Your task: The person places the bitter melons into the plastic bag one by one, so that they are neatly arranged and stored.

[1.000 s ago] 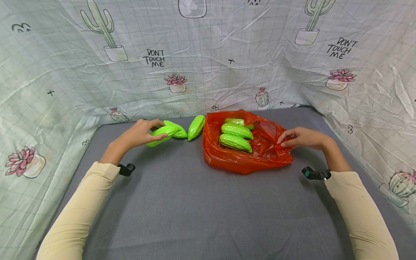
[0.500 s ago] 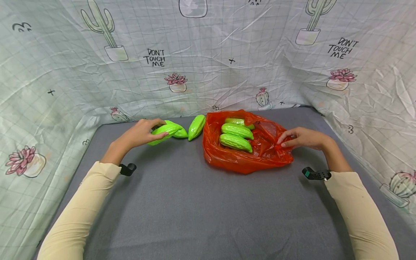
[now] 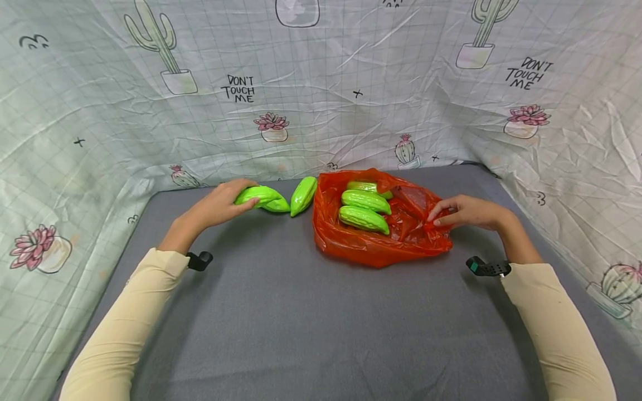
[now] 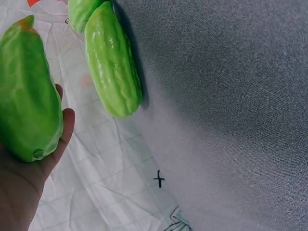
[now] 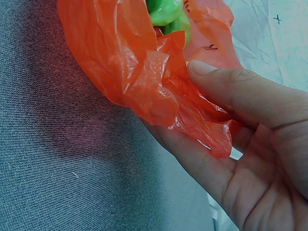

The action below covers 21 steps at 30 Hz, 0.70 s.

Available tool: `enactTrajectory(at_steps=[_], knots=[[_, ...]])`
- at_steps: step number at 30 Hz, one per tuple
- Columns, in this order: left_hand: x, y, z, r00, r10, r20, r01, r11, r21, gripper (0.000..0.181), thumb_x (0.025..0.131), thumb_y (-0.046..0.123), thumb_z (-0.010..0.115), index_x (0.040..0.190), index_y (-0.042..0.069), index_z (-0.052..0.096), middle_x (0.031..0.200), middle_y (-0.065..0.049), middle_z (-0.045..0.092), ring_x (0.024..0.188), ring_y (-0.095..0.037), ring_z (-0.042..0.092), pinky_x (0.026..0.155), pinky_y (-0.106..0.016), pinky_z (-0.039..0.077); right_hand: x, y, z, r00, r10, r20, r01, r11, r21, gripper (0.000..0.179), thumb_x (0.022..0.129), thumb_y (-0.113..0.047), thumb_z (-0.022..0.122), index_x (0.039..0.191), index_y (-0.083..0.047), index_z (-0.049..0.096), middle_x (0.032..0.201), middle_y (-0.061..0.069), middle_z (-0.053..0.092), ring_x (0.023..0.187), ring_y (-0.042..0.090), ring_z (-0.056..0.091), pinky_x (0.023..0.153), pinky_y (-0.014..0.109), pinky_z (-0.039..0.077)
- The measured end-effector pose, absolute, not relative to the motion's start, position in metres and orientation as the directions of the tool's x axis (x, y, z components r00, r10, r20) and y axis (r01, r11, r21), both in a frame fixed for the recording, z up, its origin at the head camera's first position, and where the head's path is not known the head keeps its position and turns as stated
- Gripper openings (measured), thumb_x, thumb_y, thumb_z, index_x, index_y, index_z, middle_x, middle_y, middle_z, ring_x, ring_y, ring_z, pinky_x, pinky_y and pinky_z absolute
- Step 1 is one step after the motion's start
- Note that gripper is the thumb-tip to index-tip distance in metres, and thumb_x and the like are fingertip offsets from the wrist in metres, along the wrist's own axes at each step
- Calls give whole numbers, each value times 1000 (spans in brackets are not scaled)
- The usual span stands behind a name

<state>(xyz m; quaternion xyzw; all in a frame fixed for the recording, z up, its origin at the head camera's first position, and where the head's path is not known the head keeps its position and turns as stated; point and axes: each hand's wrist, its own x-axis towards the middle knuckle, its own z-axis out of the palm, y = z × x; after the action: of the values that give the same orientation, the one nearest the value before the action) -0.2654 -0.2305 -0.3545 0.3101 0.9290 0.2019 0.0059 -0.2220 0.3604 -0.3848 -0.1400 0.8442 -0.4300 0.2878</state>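
Note:
My left hand (image 3: 218, 206) grips a shiny green bitter melon (image 4: 26, 91), fingers behind it and thumb in front. In the head view it overlaps a second bitter melon (image 3: 278, 206) lying at the far left of the table; that one shows apart from it in the left wrist view. A third bitter melon (image 3: 303, 196) lies beside a red plastic bag (image 3: 351, 253). Inside the bag's wide mouth are 3 more bitter melons (image 3: 363, 219), the farthest partly covered by the film. With thumb and fingers my right hand (image 3: 466, 213) pinches the bag's gathered right end.
Grey cloth covers the table (image 3: 321, 323). A pale curtain (image 3: 321, 100) with printed cacti stands close behind the melons and bag, and on both sides. Each wrist wears a black band (image 3: 489, 268).
My left hand has shifted slightly up and to the right with its bitter melon, which now overlaps more of the one behind. The right hand and bag have stayed still.

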Motion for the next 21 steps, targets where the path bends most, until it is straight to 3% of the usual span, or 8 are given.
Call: enactTrajectory(at_steps=[8,15,21], knots=[[-264,-227,-352,-836,542,83,525,747,407,54,110,41,38,143,-2,47,140,-24,55,130,-42,50,107,-59,38,-221,360,-384,-795,-482,-369,14,594,-805,27,98,-17,69,118,2,68,121,16,63,106,17,61,90,32,55],[-263,-221,-354,-854,515,71,494,761,421,63,97,51,64,138,4,51,112,-10,61,96,-27,57,84,-46,45,-221,360,-385,-793,-487,-365,13,586,-810,27,98,-16,68,119,2,68,122,17,62,106,17,62,90,32,56],[-263,-220,-355,-852,519,76,501,764,407,62,98,49,65,138,4,51,107,-9,62,91,-26,57,81,-44,46,-221,360,-386,-790,-493,-364,13,580,-814,27,99,-15,68,119,3,67,121,17,62,105,17,62,90,32,56]])
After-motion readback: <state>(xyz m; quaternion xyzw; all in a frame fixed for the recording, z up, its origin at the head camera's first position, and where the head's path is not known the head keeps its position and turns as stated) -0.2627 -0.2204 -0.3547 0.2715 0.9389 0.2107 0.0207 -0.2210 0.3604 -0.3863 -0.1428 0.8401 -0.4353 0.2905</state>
